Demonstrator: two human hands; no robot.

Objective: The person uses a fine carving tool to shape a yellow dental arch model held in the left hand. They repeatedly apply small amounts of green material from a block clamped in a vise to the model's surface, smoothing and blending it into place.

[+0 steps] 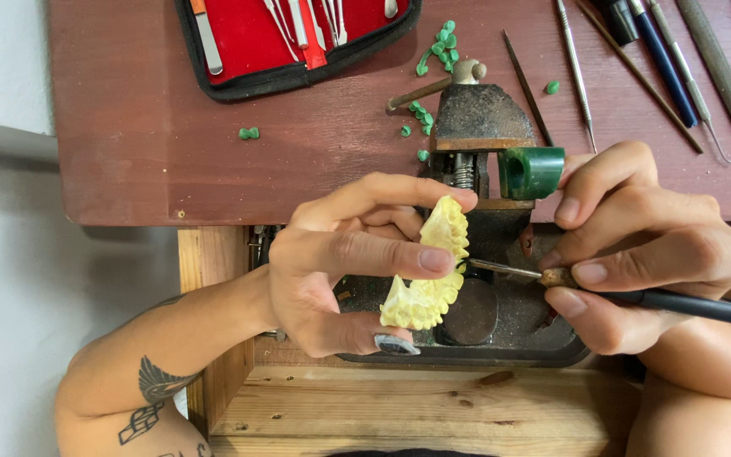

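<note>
Over wooden bench [129, 152], pale yellow, ridged dental cast [430, 275], pinched upright.

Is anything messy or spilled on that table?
Yes. Small green bits lie scattered on the reddish-brown bench top, most near the vise, one apart at the left. They look like loose scraps. Otherwise the left hand holds the yellow teeth model and the right hand a thin tool.
</note>
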